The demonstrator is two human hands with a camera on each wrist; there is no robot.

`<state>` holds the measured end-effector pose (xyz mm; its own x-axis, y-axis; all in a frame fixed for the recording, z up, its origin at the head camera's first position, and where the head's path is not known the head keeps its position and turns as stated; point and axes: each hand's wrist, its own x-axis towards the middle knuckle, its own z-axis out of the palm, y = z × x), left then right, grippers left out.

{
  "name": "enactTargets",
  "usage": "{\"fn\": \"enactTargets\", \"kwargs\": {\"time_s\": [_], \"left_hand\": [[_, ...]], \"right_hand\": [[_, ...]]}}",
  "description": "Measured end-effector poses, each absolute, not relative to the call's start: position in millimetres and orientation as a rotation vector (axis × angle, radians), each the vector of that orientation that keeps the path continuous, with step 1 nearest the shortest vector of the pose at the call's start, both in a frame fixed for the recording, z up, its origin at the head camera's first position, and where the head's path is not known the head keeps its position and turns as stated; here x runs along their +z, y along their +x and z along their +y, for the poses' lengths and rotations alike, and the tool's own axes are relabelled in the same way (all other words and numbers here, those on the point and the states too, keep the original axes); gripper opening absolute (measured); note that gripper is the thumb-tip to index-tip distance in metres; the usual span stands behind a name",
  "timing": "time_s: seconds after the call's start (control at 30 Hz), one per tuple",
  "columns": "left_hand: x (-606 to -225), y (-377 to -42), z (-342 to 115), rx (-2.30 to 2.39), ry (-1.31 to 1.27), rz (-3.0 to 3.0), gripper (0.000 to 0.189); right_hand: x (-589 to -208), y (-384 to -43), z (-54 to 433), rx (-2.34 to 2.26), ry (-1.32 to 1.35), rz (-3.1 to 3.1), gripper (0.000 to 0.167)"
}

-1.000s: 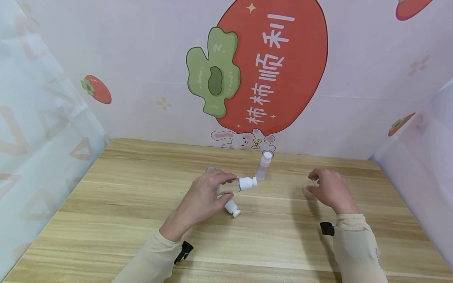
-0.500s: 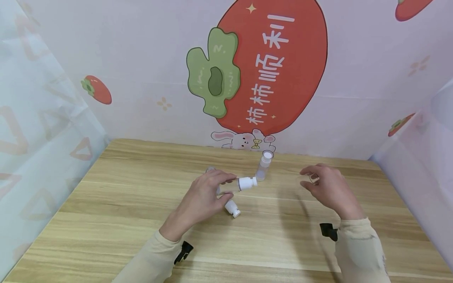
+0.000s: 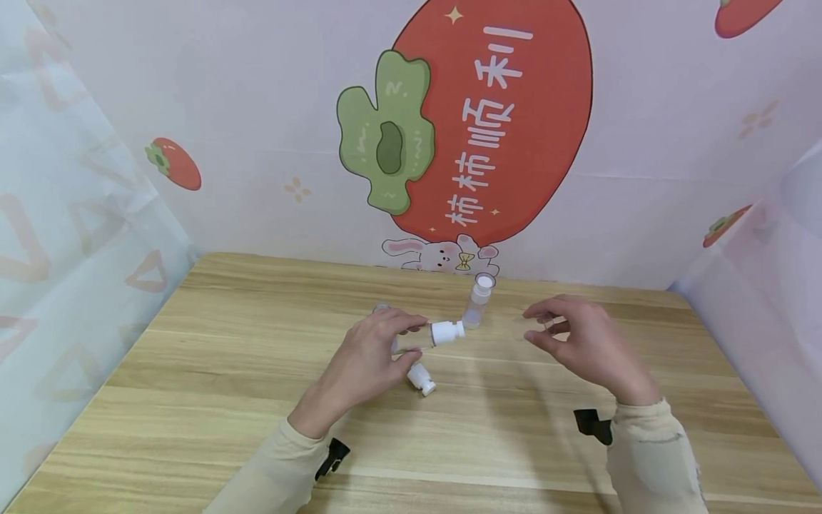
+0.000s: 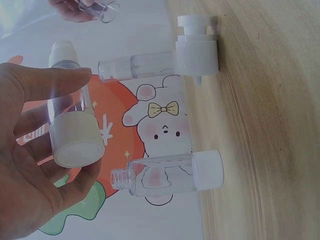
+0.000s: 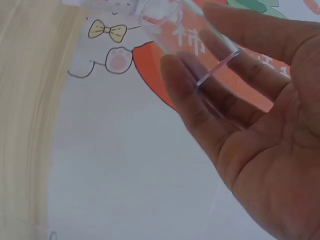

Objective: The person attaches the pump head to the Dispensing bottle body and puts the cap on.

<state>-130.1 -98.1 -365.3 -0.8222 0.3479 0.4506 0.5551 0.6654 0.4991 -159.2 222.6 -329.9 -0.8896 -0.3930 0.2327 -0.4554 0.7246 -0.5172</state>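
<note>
My left hand [image 3: 369, 357] grips a clear bottle [image 4: 75, 135] with a white base and a white pump top, tilted so the pump [image 3: 447, 332] points right. Over the table's right half, my right hand [image 3: 584, 343] holds a clear, tube-shaped cap [image 5: 200, 35] between thumb and fingers, apart from the bottle. A loose white pump head [image 3: 422, 378] lies on its side below the left hand. Behind that hand, mostly hidden in the head view, stands a clear bottle [image 4: 170, 174] with a bare threaded neck and white base.
Another clear, slim bottle [image 3: 478, 301] stands upright near the back of the wooden table [image 3: 270, 300], just beyond the held pump. A printed backdrop [image 3: 257, 107] rises directly behind the table edge, with sheets at both sides.
My right hand has moved left with the clear cap, closer to the held bottle. My left hand and the things on the table have stayed put.
</note>
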Motion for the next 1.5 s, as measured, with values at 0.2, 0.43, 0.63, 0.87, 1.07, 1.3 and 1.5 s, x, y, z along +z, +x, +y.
{"fn": "enactTargets", "kwargs": {"time_s": [0.2, 0.43, 0.63, 0.87, 1.07, 1.3, 1.5], "left_hand": [[-364, -130, -99, -0.929, -0.709, -2.566, 0.04], [-363, -130, -99, -0.937, -0.7, -2.566, 0.04], [-364, -130, -100, -0.95, -0.692, -2.554, 0.04], [-365, -132, -100, -0.953, -0.689, -2.528, 0.041], [-366, -132, -101, -0.946, -0.691, -2.518, 0.041], [-366, -133, -100, -0.924, -0.713, -2.515, 0.042], [-365, -132, -100, -0.924, -0.73, -2.52, 0.041]], "right_hand": [[-332, -157, 214, 1.128, 0.798, -2.715, 0.031], [-333, -157, 204, 1.341, 0.859, -2.637, 0.032], [-335, -157, 199, 1.521, 0.852, -2.585, 0.032], [-340, -158, 191, 1.7, 0.851, -2.51, 0.032], [-346, -158, 183, 1.786, 0.842, -2.5, 0.032], [-348, -158, 178, 1.813, 0.832, -2.514, 0.033], [-348, -157, 176, 1.81, 0.846, -2.516, 0.034]]}}
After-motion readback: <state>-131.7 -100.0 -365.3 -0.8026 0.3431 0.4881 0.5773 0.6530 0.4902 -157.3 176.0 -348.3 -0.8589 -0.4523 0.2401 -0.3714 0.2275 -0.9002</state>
